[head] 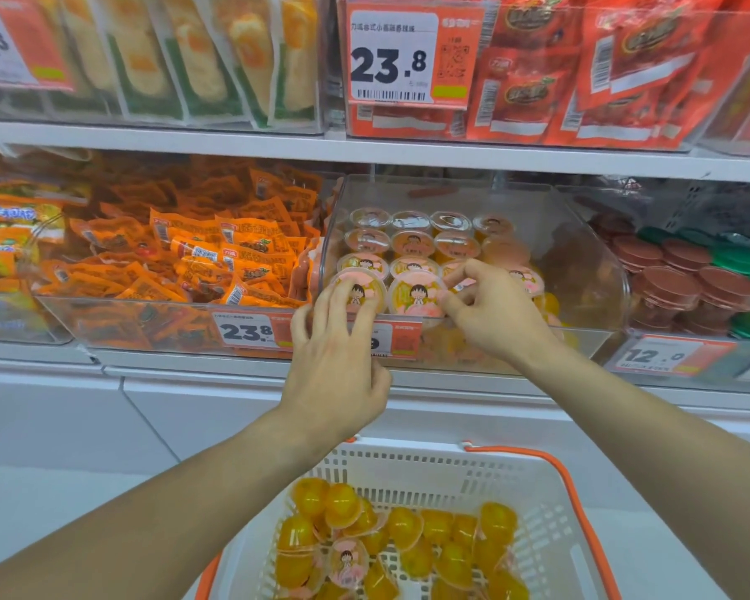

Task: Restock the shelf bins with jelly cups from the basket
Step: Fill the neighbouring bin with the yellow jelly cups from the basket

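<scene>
Pressing left hand (336, 365) fingers on jelly cup (358, 290); right hand (490, 313) pinching neighbouring cup (462, 277).

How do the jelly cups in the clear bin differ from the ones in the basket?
The jelly cups in the clear bin stand lid-up in neat rows, printed lids showing; the jelly cups in the basket lie jumbled, mostly showing their yellow bodies. The left hand and right hand touch front-row bin cups; no hand touches the basket cups. One basket cup shows the same cartoon lid.
</scene>
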The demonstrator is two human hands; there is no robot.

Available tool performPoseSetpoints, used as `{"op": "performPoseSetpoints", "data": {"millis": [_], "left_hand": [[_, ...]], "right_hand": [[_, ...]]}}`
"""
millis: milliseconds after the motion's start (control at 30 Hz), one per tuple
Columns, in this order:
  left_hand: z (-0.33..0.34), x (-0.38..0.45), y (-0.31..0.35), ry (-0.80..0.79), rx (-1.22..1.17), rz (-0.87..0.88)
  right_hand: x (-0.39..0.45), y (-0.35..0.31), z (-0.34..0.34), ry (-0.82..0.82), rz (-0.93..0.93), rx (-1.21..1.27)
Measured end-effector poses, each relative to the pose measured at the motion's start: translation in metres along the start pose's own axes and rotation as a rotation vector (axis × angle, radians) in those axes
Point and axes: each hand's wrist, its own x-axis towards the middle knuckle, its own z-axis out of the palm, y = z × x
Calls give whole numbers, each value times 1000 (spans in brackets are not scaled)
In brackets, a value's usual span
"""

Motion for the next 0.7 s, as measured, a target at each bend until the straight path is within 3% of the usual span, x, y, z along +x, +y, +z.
{"op": "performPoseSetpoints", "data": {"millis": [300, 400, 467, 533, 633, 700], "left_hand": [[-2, 1, -2, 45, -29, 12], [-4, 0, -1, 79, -68, 16], [-7, 0, 1, 151, -98, 56], [-11, 2, 2, 255, -175, 162], [-8, -4, 7, 221, -349, 362], [2, -15, 13, 4, -358, 411]], "right_hand": [[-6, 0, -5, 19, -15, -8], [-11, 4, -6, 198, -105, -23], [-20, 6, -9, 361, -258, 11], [-35, 10, -11, 424, -415, 40], [-67, 23, 0, 320, -560, 18], [-89, 39, 17, 136, -534, -20]]}}
